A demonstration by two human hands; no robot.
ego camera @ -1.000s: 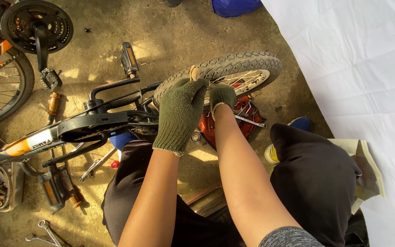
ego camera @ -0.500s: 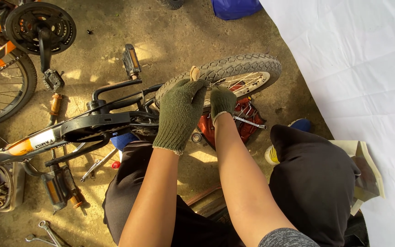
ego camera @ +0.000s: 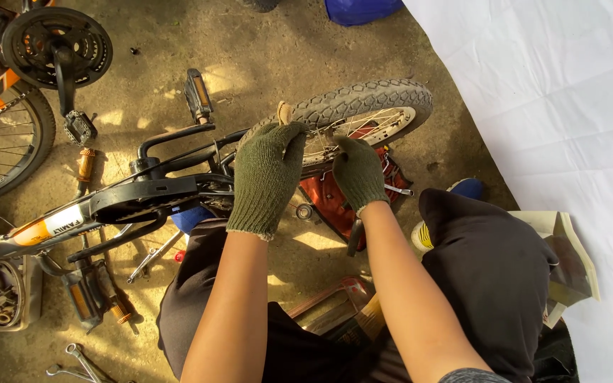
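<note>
Spread along the right edge of the dusty concrete floor (ego camera: 264, 50): a white wrinkled sheet (ego camera: 555, 106). Lying on its side across the middle of the floor: a small black bicycle frame with an orange and white band (ego camera: 108, 206), its knobby black tyre on a spoked wheel (ego camera: 363, 106) pointing toward the sheet. At the far left edge: part of a larger spoked wheel with an orange frame (ego camera: 1, 142) and a black chainring with crank and pedal (ego camera: 54, 50). Under the small wheel: a red flat tool tray (ego camera: 331, 202). Left hand in a green knitted glove (ego camera: 267, 174) closed over the tyre's near end, fingers wrapped around rubber and rim. Right hand in a matching green glove (ego camera: 358, 170) just beside it, fingers curled against the rim and spokes; actual grip not discernible. Near the bottom left corner: two silver spanners (ego camera: 76, 362).
</note>
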